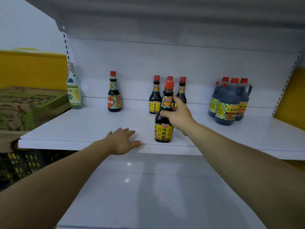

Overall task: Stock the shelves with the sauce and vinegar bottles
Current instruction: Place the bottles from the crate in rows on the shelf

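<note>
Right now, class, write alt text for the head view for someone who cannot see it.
The right hand grips a dark sauce bottle upright near the front edge of a white shelf, while the open left hand is at that edge. More bottles stand behind.

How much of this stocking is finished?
Standing: a clear vinegar bottle, one checked-label sauce bottle, three yellow-label bottles, dark jugs. In hand: the right hand grips another yellow-label bottle at the shelf front; left hand rests there. Left: placing it; further stock isn't visible.

Glossy white shelf [85, 128] – dark glass-like sauce bottle [163, 119] w/ paper label, matt cardboard box [24, 104].
</note>
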Available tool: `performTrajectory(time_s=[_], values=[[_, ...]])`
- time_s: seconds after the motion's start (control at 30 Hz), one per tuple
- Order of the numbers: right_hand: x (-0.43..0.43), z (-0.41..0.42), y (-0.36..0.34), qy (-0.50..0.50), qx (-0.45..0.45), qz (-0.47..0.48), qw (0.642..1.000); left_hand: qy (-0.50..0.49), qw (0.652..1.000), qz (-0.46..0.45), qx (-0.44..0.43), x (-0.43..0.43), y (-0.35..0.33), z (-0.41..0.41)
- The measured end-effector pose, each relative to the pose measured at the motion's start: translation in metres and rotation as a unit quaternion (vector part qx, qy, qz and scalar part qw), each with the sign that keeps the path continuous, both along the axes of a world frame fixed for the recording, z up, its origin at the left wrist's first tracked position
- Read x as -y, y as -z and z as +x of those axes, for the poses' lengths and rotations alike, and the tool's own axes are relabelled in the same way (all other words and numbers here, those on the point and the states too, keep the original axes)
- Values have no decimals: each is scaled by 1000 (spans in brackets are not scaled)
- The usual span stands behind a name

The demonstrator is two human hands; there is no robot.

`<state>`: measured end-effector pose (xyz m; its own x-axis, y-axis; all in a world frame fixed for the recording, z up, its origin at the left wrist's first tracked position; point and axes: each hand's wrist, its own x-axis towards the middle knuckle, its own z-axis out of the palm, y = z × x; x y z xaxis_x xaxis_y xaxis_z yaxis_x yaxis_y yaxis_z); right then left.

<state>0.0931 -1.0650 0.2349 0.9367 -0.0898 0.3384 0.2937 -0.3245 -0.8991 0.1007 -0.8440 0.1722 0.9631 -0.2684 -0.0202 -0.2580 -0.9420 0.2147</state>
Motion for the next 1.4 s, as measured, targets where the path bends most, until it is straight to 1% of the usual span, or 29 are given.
performTrajectory(time_s=[0.17, 0.3, 0.37, 0.57, 0.77, 1.1, 1.23, 1.33, 1.4], values=[[-2, 49, 12, 12, 4, -16, 1000, -15, 999, 31, -16, 4, 10, 41], [-7, 81, 27, 54, 25, -63, 996, -15, 997, 72, -9, 17, 7, 67], [-7, 100, 37, 72, 41, -66, 994, -8, 996, 83, -14, 21, 10, 77], [-7, 149, 42, 100, 46, -106, 988, -3, 999, 51, -8, 16, 22, 89], [-6, 185, 44, 98, 43, -108, 988, -3, 999, 35, -9, 17, 24, 91], [-9, 212, 47, 93, 40, -67, 993, -3, 999, 32, -11, 17, 25, 94], [-10, 214, 48, 83, 24, -50, 995, -3, 999, 32, -5, 16, 27, 94], [-10, 204, 41, 70, -17, -62, 995, -2, 1000, 28, 0, 16, 26, 92], [-8, 187, 38, 64, -36, -100, 992, -1, 1000, 27, -9, 16, 22, 89]])
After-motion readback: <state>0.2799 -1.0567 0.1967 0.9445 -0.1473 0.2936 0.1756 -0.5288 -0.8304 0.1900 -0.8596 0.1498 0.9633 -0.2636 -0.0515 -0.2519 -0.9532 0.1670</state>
